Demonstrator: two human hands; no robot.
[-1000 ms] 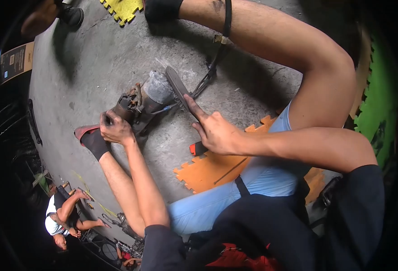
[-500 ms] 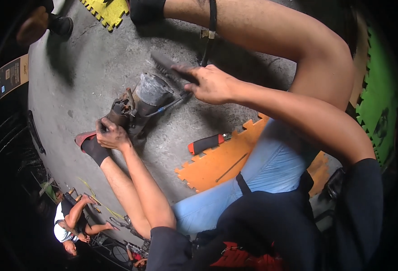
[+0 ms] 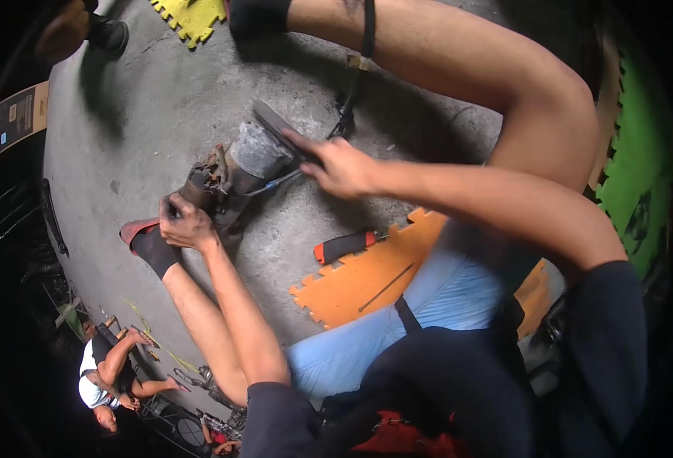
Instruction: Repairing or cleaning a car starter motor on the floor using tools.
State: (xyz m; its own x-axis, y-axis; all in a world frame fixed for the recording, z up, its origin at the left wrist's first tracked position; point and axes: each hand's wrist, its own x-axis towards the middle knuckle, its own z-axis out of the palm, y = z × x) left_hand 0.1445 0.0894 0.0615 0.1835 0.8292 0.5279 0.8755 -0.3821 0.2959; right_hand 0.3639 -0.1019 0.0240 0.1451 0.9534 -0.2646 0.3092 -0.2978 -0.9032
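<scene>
A dirty metal motor part, rusty at its left end, lies on the grey concrete floor between my legs. My left hand is closed on a small dark tool at the part's rusty end. My right hand grips a flat dark metal bar that rests across the part's top right. A thin rod runs from the part toward my right hand.
A red-and-black handled tool lies by an orange foam mat. A yellow mat piece is at the top, a green mat at the right. Another person sits at lower left. A dark strap crosses my right leg.
My right hand carried the flat bar up and left onto the motor part. My left hand stayed at the part's rusty end.
</scene>
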